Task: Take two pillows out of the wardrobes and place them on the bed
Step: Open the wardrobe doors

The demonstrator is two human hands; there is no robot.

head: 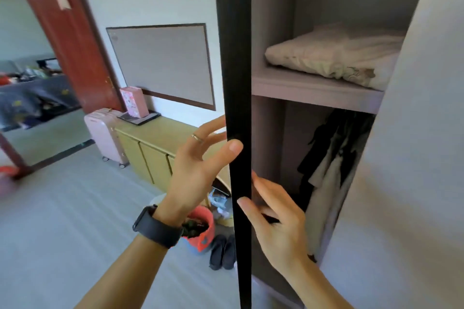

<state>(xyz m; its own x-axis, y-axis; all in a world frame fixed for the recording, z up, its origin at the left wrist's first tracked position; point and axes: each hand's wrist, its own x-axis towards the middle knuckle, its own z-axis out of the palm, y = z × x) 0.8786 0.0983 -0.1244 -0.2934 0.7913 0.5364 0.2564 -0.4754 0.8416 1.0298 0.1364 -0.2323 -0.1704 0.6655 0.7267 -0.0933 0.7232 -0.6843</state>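
Note:
A cream pillow lies on the upper shelf of the open wardrobe at the right. The wardrobe door is seen edge-on as a black vertical strip in the middle. My left hand, with a black watch on its wrist, is on the door's left side: its thumb presses on the black edge and its straight fingers reach along the door's left face. My right hand is lower, on the door's right side, with its thumb on the edge and straight fingers against the inner face.
Dark and light clothes hang below the shelf. A low yellow cabinet, a pink suitcase, a red bucket and black shoes stand left of the door. The room's red door stands open at the far left.

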